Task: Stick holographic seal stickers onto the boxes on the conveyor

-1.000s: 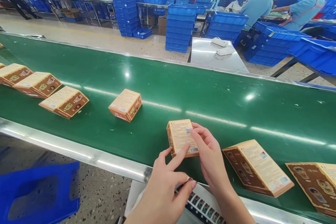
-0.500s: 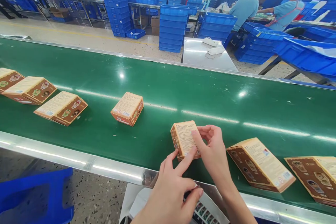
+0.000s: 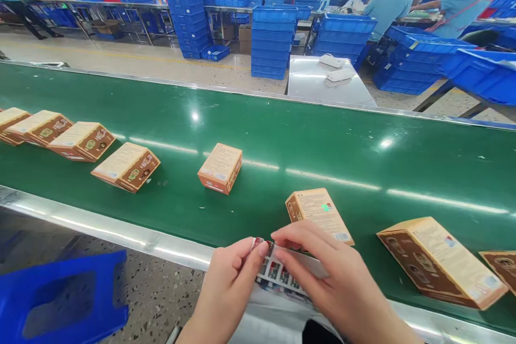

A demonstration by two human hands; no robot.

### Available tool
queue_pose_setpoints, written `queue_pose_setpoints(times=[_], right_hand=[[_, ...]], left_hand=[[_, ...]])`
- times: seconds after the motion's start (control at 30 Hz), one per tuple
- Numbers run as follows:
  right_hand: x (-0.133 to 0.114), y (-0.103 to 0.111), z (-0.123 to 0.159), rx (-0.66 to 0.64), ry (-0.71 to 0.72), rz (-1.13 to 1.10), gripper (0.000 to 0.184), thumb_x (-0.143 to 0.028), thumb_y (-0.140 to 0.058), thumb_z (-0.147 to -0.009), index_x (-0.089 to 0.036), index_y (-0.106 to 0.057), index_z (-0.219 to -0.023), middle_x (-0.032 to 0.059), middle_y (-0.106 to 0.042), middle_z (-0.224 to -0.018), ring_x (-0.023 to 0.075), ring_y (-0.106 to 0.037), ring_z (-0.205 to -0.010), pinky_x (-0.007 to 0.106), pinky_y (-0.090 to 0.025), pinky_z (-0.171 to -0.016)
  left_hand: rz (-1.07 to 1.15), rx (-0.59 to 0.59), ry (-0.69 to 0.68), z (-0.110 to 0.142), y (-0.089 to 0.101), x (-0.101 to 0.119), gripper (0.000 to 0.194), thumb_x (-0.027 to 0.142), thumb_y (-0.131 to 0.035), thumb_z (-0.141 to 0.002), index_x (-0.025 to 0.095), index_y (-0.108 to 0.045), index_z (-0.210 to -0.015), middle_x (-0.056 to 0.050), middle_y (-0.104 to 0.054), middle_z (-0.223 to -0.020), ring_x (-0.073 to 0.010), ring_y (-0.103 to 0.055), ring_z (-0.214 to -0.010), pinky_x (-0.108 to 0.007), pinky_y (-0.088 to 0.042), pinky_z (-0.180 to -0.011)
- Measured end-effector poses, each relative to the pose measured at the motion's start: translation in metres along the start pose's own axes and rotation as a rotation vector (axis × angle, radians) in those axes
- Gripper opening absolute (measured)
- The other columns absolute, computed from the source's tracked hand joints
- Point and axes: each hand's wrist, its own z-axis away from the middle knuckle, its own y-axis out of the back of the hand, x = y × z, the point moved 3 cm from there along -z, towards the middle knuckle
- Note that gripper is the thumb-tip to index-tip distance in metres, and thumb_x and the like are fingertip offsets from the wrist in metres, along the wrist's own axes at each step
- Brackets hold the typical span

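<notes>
My left hand (image 3: pixel 231 285) pinches the edge of a sticker sheet (image 3: pixel 278 274) printed with rows of small dark and red pieces. Against the same sheet's upper edge, my right hand (image 3: pixel 326 274) has its thumb and index finger closed; whether a loose sticker is between them is hidden. Just beyond the fingers, a small brown and cream carton (image 3: pixel 312 204) lies on the green conveyor belt (image 3: pixel 250 209), partly covered by my right hand. A small bright green patch (image 3: pixel 325 207) shows on its top face.
Another carton (image 3: pixel 221 168) lies left of centre, with several more in a row (image 3: pixel 127 165) further left. To the right lies a larger-looking carton (image 3: pixel 441 263). A metal rail (image 3: pixel 161 250) edges the belt. A blue plastic stool (image 3: pixel 64 301) stands at lower left. Stacked blue crates (image 3: pixel 274 43) and co-workers are beyond.
Both hands have left the carton and come together at the sticker sheet, which is now raised. A green patch now shows on that carton. The cartons appear further right in view.
</notes>
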Motion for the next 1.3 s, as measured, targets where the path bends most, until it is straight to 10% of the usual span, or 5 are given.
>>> queue_pose_setpoints(times=[0.43, 0.6, 0.73, 0.83, 1.3], right_hand=[[0.002, -0.022, -0.003, -0.050, 0.341, 0.195, 0.018, -0.005, -0.056, -0.092, -0.021, -0.062, -0.097, 0.0058, -0.071, -0.093, 0.0222, -0.066, -0.090, 0.040, -0.053, -0.084], [0.040, -0.015, -0.023, 0.080, -0.184, -0.229, 0.009, -0.031, -0.056, -0.097, -0.026, -0.063, -0.094, 0.0042, -0.072, -0.104, 0.0209, -0.068, -0.100, 0.035, -0.053, -0.085], [0.080, -0.035, -0.051, 0.196, -0.494, -0.557, 0.028, -0.048, -0.064, -0.090, -0.025, -0.066, -0.107, 0.0054, -0.071, -0.117, 0.0243, -0.065, -0.114, 0.041, -0.047, -0.100], [0.097, -0.054, -0.069, 0.285, -0.546, -0.731, 0.034, -0.051, -0.069, -0.084, -0.024, -0.067, -0.104, 0.0063, -0.071, -0.120, 0.0260, -0.063, -0.119, 0.043, -0.045, -0.103], [0.099, -0.063, -0.085, 0.452, -0.608, -0.757, 0.035, -0.049, -0.075, -0.074, -0.017, -0.070, -0.087, 0.0102, -0.072, -0.116, 0.0235, -0.066, -0.103, 0.034, -0.051, -0.086]], left_hand=[[0.018, -0.089, 0.042, 0.002, 0.007, -0.012, 0.030, 0.040, -0.048, -0.099, 0.018, -0.052, -0.078, 0.002, -0.048, -0.073, -0.0135, -0.038, -0.068, -0.023, -0.033, -0.061], [-0.127, -0.001, -0.006, -0.016, 0.054, -0.011, 0.026, 0.034, -0.054, -0.092, 0.019, -0.057, -0.071, -0.002, -0.064, -0.073, -0.0176, -0.055, -0.068, -0.026, -0.043, -0.060], [-0.425, 0.077, -0.333, -0.051, 0.085, 0.002, 0.023, 0.026, -0.056, -0.089, 0.020, -0.061, -0.068, -0.003, -0.048, -0.155, -0.0340, -0.031, -0.146, -0.050, -0.031, -0.116], [-0.431, -0.051, -0.319, -0.071, 0.080, -0.003, 0.025, 0.025, -0.055, -0.089, 0.020, -0.056, -0.065, -0.002, -0.040, -0.160, -0.0348, -0.023, -0.152, -0.059, -0.018, -0.122], [-0.386, -0.187, -0.205, -0.051, 0.035, -0.004, 0.027, 0.019, -0.054, -0.089, 0.020, -0.047, -0.063, 0.010, -0.032, -0.163, -0.0319, -0.015, -0.154, -0.053, -0.032, -0.119]])
